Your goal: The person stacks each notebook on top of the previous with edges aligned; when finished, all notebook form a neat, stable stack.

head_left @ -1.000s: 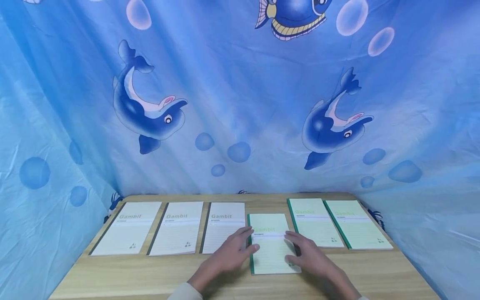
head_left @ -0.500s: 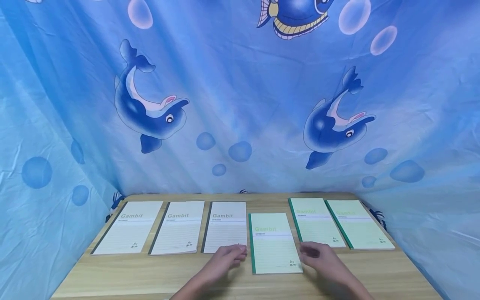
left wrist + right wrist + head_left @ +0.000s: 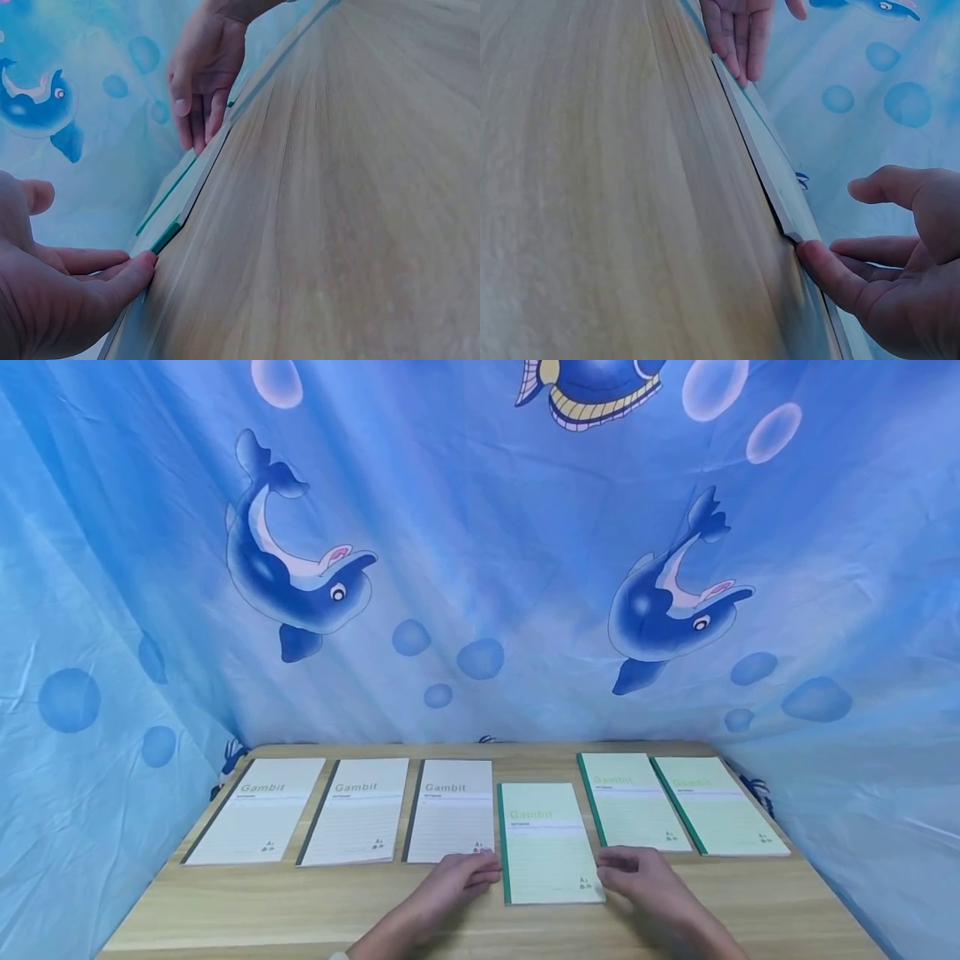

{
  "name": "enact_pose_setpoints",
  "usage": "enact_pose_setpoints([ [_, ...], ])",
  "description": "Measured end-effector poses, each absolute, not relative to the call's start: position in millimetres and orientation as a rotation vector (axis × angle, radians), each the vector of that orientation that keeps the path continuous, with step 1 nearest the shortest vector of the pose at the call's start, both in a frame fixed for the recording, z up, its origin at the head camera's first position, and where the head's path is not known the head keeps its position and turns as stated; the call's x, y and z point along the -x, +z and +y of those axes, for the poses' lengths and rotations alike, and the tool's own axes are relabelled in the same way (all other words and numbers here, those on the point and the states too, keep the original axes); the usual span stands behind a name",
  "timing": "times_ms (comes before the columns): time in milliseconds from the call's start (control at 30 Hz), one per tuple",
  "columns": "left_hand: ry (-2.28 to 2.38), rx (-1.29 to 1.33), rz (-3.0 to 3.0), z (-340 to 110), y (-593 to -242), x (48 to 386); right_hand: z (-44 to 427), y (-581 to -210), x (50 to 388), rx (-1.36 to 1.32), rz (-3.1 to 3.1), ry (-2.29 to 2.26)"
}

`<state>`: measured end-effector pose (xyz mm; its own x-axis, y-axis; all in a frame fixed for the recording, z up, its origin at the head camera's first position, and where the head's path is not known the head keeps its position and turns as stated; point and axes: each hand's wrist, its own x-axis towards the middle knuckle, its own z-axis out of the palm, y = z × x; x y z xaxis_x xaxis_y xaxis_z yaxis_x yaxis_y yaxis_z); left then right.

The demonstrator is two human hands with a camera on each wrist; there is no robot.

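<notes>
A pale green notebook [image 3: 547, 847] with a dark green spine lies flat on the table, nearer the person than the others. My left hand [image 3: 461, 881] is beside its spine edge; in the left wrist view the fingertips of this hand [image 3: 75, 285] meet the green spine at a near corner. On the opposite side is my right hand [image 3: 637, 881]. Seen from the right wrist, a fingertip of that hand [image 3: 900, 277] touches the notebook's corner [image 3: 780, 202]. Both hands have fairly straight fingers, with the thumbs held apart from them.
Three white notebooks with dark spines, left [image 3: 255, 814], middle [image 3: 354, 814] and right [image 3: 450, 802], lie in a row on the wooden table [image 3: 315, 910]. Two more green notebooks [image 3: 630, 802] lie at the right, side by side. A blue dolphin-print curtain [image 3: 480, 568] encloses the table.
Both hands have slid back from the notebook's upper sides, where they lay partly over its cover, to its lower side edges. The left hand has since edged closer to the spine. The notebook stays put.
</notes>
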<state>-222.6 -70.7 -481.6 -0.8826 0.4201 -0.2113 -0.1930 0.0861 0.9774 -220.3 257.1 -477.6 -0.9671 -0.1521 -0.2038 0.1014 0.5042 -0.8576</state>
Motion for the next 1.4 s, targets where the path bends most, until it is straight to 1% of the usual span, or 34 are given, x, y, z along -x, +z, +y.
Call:
enact_pose_setpoints([
  [300,1.975,-0.115,1.761,-68.3,-487.1,219.6,248.3,-480.6,221.7,-0.126,2.526,-1.47],
  [433,2.13,-0.028,1.6,-65.7,-490.5,217.7,248.5,-480.6,222.1,-0.139,2.521,-1.487],
  [633,2.21,0.073,1.495,-59.0,-489.5,218.1,254.0,-483.5,219.5,-0.061,2.478,-1.553],
  [833,2.171,0.034,1.541,-56.6,-489.8,220.2,255.9,-484.7,218.5,-0.004,2.468,-1.558],
  [1033,2.117,-0.04,1.734,-45.7,-491.8,221.3,254.4,-483.4,219.5,-0.025,2.458,-1.573],
  [1200,2.133,-0.018,1.81,-33.9,-496.1,224.7,252.5,-484.4,218.2,-0.002,2.451,-1.584],
  [1400,2.187,0.008,1.783,-29.1,-496.1,223.6,247.4,-486.3,216.1,-0.089,2.427,-1.6],
])
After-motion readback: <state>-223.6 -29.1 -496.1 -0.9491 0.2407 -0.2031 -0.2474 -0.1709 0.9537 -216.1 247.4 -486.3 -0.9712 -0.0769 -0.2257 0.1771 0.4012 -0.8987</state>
